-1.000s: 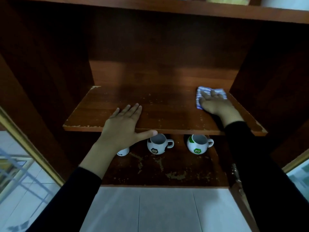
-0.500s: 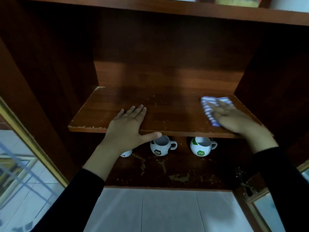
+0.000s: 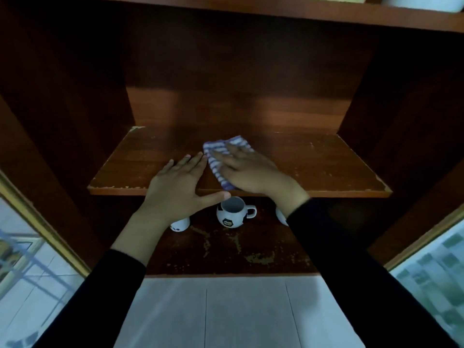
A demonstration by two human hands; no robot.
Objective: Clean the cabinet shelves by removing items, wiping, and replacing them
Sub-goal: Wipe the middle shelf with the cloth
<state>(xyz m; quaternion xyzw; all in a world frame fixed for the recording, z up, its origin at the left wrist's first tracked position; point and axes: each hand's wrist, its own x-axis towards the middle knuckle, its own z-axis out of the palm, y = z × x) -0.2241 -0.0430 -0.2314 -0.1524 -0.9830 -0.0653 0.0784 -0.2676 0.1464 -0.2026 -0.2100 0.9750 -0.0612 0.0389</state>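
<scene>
A dark wooden cabinet shelf lies in front of me with nothing standing on it. My right hand presses flat on a blue-and-white striped cloth near the shelf's middle front. My left hand rests flat on the front edge just left of the cloth, fingers spread, thumb over the edge. On the shelf below stand white mugs: one with a football pattern, one partly behind my left wrist, one mostly hidden by my right sleeve.
The lower shelf has flaking, stained patches. An upper shelf runs across the top. Glass cabinet doors with gold frames stand open at left and right. Pale tiled floor lies below.
My right hand has slid the cloth from the shelf's right side leftward to the middle, beside my left hand. The left hand has stayed on the front edge.
</scene>
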